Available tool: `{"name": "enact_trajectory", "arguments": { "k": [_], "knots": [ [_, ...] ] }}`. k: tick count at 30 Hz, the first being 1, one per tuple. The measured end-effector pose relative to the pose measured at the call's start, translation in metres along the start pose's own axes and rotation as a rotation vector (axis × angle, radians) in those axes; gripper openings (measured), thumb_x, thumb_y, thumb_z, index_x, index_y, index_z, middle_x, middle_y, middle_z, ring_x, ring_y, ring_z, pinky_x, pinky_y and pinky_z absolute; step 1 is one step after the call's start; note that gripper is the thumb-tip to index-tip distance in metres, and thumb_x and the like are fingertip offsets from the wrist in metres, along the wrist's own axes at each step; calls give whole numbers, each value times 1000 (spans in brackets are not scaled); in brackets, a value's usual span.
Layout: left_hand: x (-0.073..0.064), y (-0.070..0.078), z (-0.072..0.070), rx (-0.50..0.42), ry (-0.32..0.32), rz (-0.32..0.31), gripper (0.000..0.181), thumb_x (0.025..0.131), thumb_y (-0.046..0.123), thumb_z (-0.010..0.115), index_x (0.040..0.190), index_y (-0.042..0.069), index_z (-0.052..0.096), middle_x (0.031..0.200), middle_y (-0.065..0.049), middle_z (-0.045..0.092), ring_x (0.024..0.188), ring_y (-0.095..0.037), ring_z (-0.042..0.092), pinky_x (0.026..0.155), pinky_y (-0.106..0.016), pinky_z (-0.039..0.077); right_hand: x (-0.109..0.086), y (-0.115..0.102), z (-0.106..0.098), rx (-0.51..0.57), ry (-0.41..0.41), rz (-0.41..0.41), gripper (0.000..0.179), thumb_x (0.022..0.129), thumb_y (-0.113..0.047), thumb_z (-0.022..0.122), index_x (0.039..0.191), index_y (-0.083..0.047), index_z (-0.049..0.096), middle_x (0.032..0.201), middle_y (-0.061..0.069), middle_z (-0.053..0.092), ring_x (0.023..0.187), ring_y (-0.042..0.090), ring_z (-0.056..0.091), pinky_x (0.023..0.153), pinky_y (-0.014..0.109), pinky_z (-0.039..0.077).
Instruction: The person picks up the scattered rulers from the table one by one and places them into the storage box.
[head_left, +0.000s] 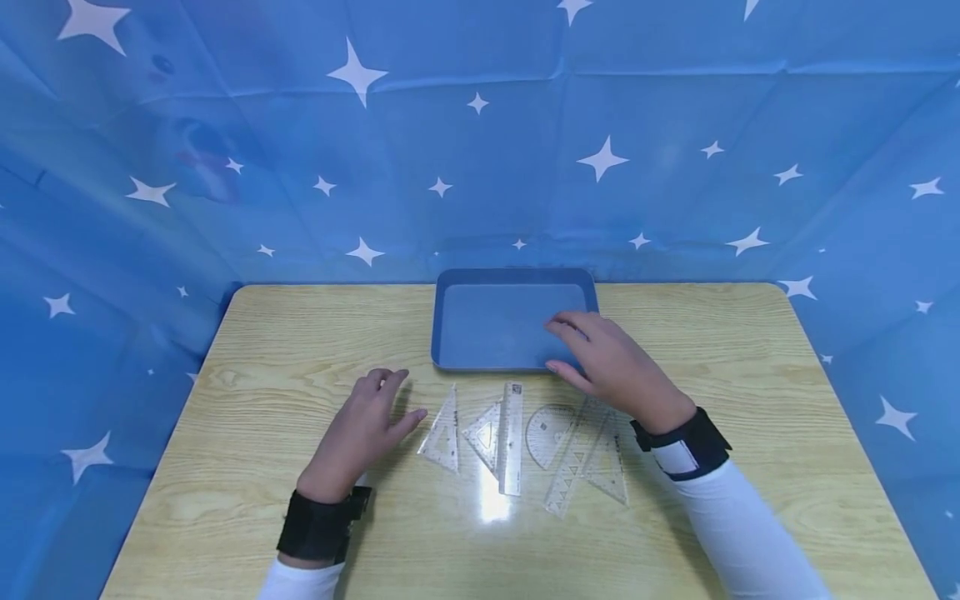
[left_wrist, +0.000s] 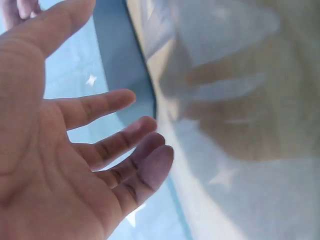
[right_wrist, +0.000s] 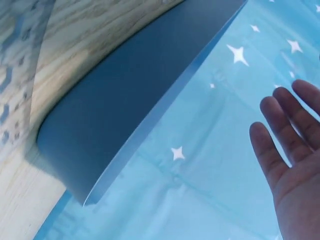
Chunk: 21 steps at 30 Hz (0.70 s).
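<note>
My left hand (head_left: pixel 365 429) hovers over the table left of the clear set squares, fingers relaxed and holding nothing. Nearest to it lies a clear set square (head_left: pixel 444 435). My right hand (head_left: pixel 611 362) hangs over the front right corner of a blue tray (head_left: pixel 510 325), its fingers loosely bent with nothing in them. Between the hands lie a second set square (head_left: pixel 486 435), a narrow clear ruler (head_left: pixel 511 442), a protractor (head_left: pixel 546 433), a wider ruler with cut-out shapes (head_left: pixel 567 475) and a third set square (head_left: pixel 609 471). The right wrist view shows the tray's side wall (right_wrist: pixel 115 95) beside the right hand.
The wooden table (head_left: pixel 757 400) carries everything, and the tray stands at its back edge. A blue cloth with white stars (head_left: pixel 480 167) hangs behind and at both sides. A bright light reflection shows on the tabletop below the narrow ruler.
</note>
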<state>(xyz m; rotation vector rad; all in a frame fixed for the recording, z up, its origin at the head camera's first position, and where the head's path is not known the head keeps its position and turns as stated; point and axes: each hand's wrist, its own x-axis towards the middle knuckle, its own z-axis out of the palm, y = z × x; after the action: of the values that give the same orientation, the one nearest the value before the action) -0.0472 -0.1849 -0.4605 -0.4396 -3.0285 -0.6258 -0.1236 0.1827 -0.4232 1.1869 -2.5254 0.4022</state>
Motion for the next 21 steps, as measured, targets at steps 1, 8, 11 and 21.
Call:
{"name": "enact_trajectory", "arguments": {
  "k": [1,8,11,21],
  "knots": [
    [0,1,1,1,1,8,67,93,36,78,142,-3,55,131,-28,58,121,-44,56,96,-54,53,1,-2,2,0,11,-18,51,105,-40,60,136,1,60,130,18,63,118,34,62,99,49,53],
    [-3,8,9,-43,-23,11,72,86,41,84,139,-1,59,128,-24,56,117,-40,53,93,-50,53,10,-16,18,15,41,-140,46,109,-38,51,133,-1,63,128,14,66,116,29,64,99,43,54],
    [-4,11,14,-61,-45,27,74,84,43,85,139,0,59,125,-23,55,115,-39,52,89,-48,53,13,-21,23,12,32,-176,44,105,-33,60,135,-2,63,129,13,66,116,27,64,99,42,54],
    [-3,18,29,-51,-113,94,88,79,49,88,143,-1,53,121,-19,52,105,-30,51,85,-41,52,23,-36,34,1,-1,-219,43,108,-34,53,135,-1,63,130,13,67,118,29,65,102,44,54]
  ]
}}
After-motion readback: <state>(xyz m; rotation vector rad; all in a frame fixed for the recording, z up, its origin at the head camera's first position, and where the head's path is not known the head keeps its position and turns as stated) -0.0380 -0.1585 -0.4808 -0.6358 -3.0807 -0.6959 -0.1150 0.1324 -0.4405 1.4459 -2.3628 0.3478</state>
